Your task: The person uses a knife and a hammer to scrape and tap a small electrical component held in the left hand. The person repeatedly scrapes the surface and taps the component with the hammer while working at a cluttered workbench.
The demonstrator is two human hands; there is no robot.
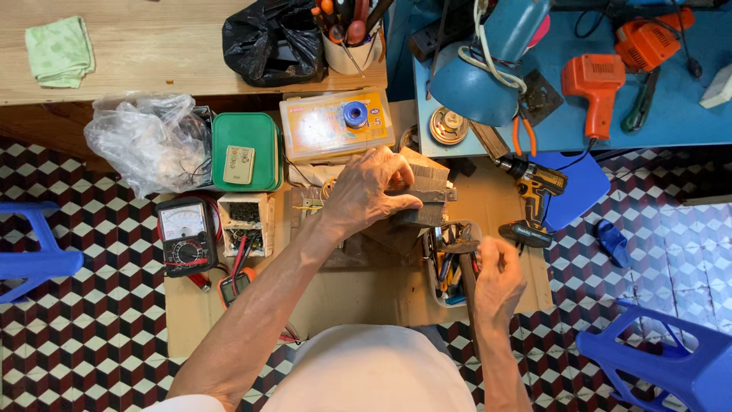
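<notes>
Grey metal block (427,200) under left hand's (370,191) grip.

Drill (531,200) crowds the right; bare cardboard (358,294) lies open centrally.

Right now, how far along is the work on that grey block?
Done: meters and tool tray are laid out on the cardboard mat. In hand: left hand grips the grey block; right hand hovers closed over the tray. Left: the cordless drill lies untouched.

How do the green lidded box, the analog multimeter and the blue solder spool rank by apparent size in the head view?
1. green lidded box
2. analog multimeter
3. blue solder spool
</notes>
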